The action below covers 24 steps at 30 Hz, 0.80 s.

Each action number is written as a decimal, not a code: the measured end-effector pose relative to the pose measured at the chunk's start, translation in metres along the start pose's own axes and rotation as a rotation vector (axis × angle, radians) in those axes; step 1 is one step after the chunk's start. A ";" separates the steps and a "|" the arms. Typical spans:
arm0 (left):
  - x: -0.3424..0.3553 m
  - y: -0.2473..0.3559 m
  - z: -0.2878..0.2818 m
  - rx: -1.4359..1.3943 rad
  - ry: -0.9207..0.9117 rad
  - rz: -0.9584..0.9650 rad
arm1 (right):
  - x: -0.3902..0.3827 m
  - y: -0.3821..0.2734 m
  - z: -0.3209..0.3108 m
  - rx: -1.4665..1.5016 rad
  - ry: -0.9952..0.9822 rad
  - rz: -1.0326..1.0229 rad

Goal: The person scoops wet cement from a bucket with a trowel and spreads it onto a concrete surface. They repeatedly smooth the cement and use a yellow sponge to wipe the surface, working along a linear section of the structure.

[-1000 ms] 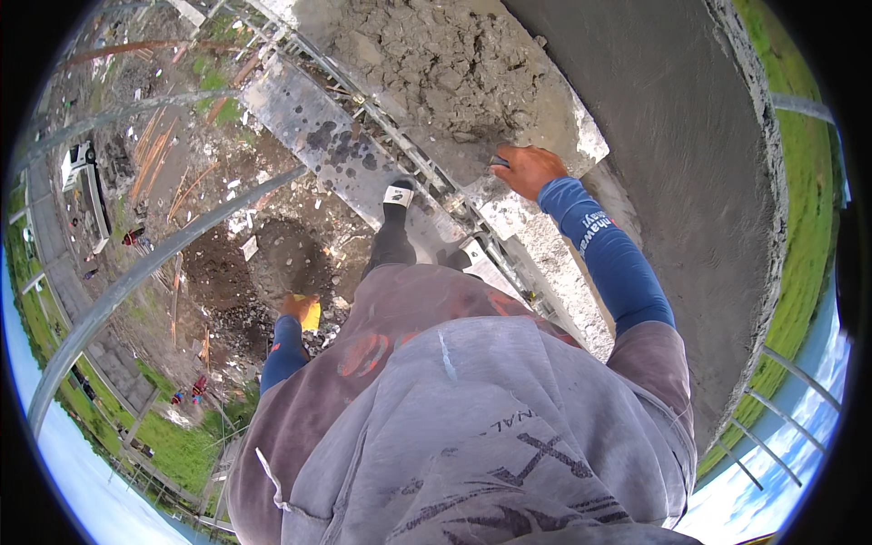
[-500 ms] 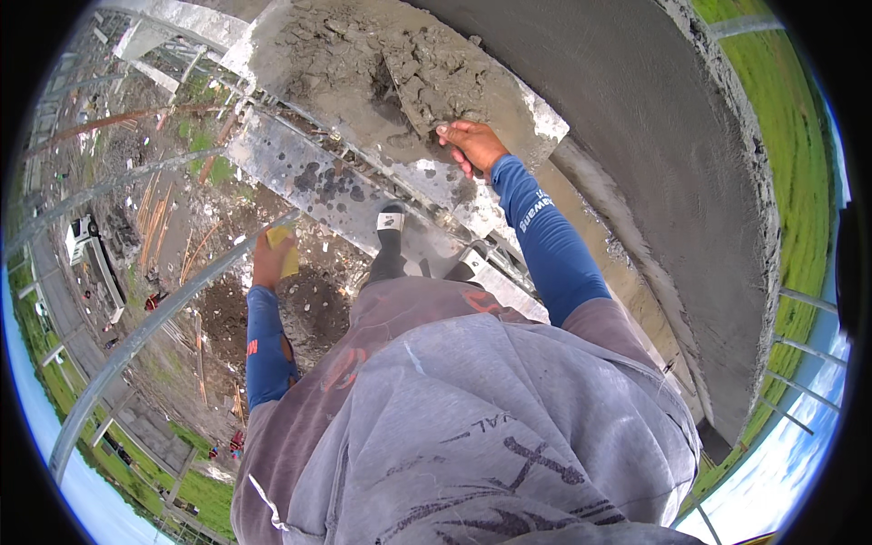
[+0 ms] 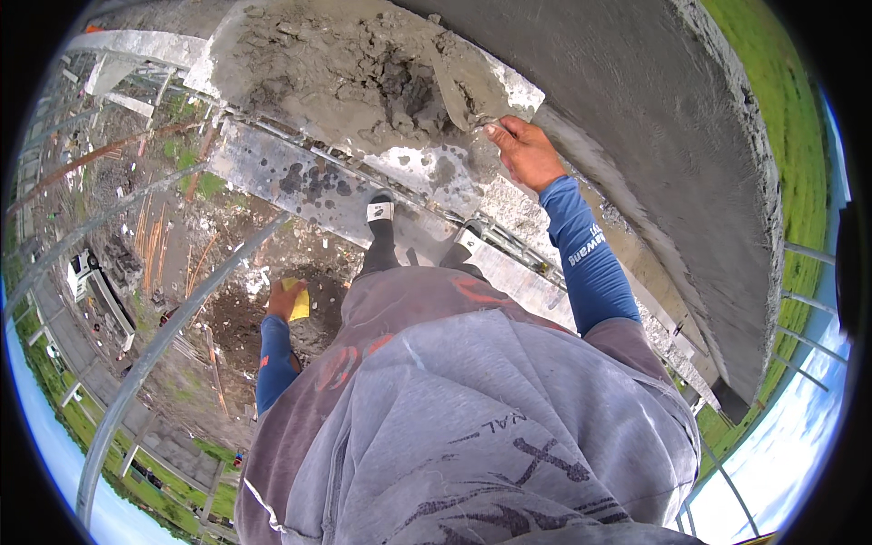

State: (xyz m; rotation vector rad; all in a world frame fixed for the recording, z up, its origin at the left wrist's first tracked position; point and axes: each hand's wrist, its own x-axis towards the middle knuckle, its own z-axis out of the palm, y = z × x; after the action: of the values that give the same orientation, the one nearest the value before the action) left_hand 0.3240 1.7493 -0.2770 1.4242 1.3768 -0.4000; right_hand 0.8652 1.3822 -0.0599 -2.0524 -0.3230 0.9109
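My right hand (image 3: 527, 154) is closed at the near end of a flat, mortar-smeared blade (image 3: 463, 86) that looks like a trowel; its handle is hidden by my fingers. The blade lies against a heap of wet grey mortar (image 3: 318, 68), beside a dark hollow in the heap. Under the mortar is a pale board (image 3: 409, 165), its bare edges splashed. Lower on the left, my left hand (image 3: 283, 300) grips a yellow flat block (image 3: 297, 298), too small to name more exactly.
A curved wall of smooth grey plaster (image 3: 636, 118) rises on the right. My feet stand on a splashed metal platform (image 3: 263, 168). Metal scaffold pipes (image 3: 173, 327) cross at the left. Far below lie muddy ground with debris and a white truck (image 3: 100, 291).
My right hand and the blade have moved right, and a dark hollow now shows more widely in the mortar. My left hand has shifted slightly down and right with the yellow block.
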 end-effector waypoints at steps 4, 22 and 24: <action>0.022 0.006 0.008 0.028 0.031 0.115 | -0.021 -0.003 0.016 -0.797 0.208 0.048; 0.025 0.086 0.003 0.015 0.056 0.245 | 0.004 -0.043 -0.013 -1.285 -0.214 -0.059; 0.026 0.075 0.003 0.021 0.086 0.256 | 0.003 -0.057 -0.034 -1.338 -0.146 -0.173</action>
State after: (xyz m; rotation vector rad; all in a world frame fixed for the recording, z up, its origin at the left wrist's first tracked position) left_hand 0.3979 1.7774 -0.2661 1.6271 1.2398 -0.1887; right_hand 0.8968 1.3983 -0.0033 -3.0302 -1.4703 0.7879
